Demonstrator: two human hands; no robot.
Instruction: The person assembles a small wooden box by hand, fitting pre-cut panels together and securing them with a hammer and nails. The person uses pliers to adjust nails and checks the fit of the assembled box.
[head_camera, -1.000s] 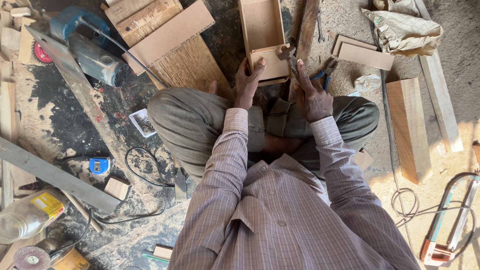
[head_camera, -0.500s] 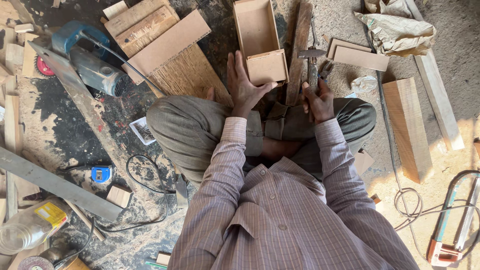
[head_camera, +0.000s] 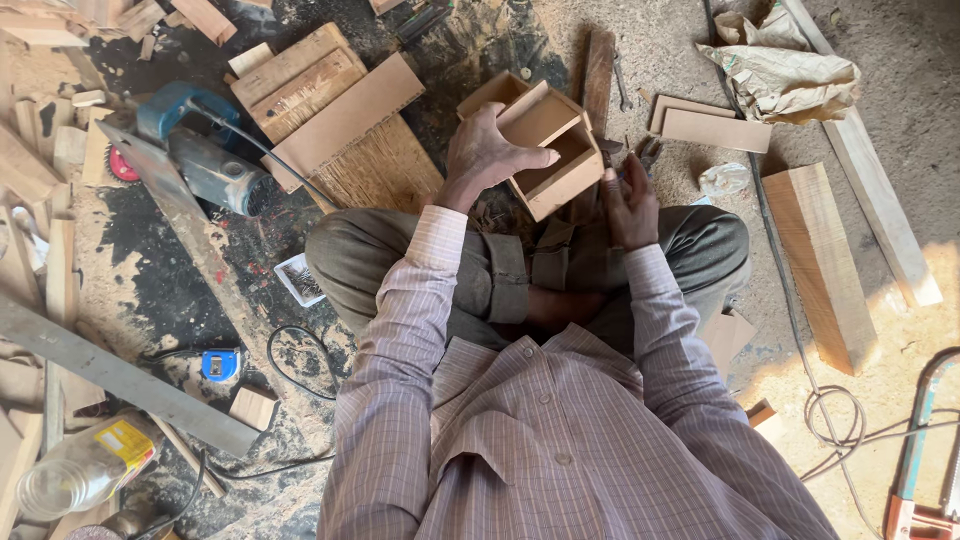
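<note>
A person sits cross-legged on a sawdust-strewn workshop floor (head_camera: 880, 110), in a striped shirt and olive trousers. Going from big to small: one long grey plank (head_camera: 120, 375) lies slanting at the lower left, one thick pale wooden block (head_camera: 820, 260) lies at the right, and one flat rectangular board (head_camera: 345, 120) rests on a coarse chipboard panel beside two stacked slats. One blue power saw (head_camera: 200, 150) with a red disc lies at the upper left. One crumpled paper bag (head_camera: 790, 70) sits at the top right, with two thin panels (head_camera: 710, 125) just below it. One small open wooden box (head_camera: 550, 145) is held above the knees, tilted with its opening facing up; the left hand (head_camera: 485, 155) grips its near wall, fingers spread over the edge and thumb beneath. The right hand (head_camera: 628, 205) is curled beside the box's right corner; whether it pinches anything cannot be told. One clear bottle (head_camera: 70, 470) lies at the lower left, and one small blue tape measure (head_camera: 220, 364) lies near a black cable
</note>
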